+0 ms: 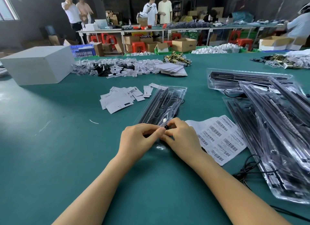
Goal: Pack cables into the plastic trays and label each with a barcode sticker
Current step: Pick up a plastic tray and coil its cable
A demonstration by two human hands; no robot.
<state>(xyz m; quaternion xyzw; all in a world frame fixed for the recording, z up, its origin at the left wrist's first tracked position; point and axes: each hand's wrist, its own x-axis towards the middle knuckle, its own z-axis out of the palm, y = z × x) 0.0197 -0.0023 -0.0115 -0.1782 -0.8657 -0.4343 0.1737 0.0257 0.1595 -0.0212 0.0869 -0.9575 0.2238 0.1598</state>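
A green table (pixel 50 149) fills most of the frame, from the bottom edge up past the middle. At the upper left sits 1 white box (pixel 36 65). At the right edge lies a heap of clear plastic trays (pixel 271 124) holding black parts, overlapping at angles; at least 3 can be made out, but the exact count cannot be told. Black cable (pixel 250 167) loops out from under the heap at the lower right.

In the centre, 1 single plastic tray (pixel 166 100) lies slanted, its far end toward the upper right and its near end under the hands. Just right of it, touching the right hand's side, lies 1 barcode sticker sheet (pixel 219 137) with about 12 barcodes visible. Left of the tray's far end is 1 loose pile of small white cards (pixel 120 97). Across the upper middle runs 1 long spread of small white and black packets (pixel 117 68), with 1 cluster of brass pieces (pixel 177 58) at its right end.

The 2 hands meet at the tray's near end. The left hand (pixel 137 139) has its fingers curled, fingertips pinching a small black piece (pixel 166 128) at the tray's edge. The right hand (pixel 181 137) is curled the same way, its fingertips pinching the same spot from the other side.

In the upper background, 4 people stand at another long table, and more sit at the upper right.
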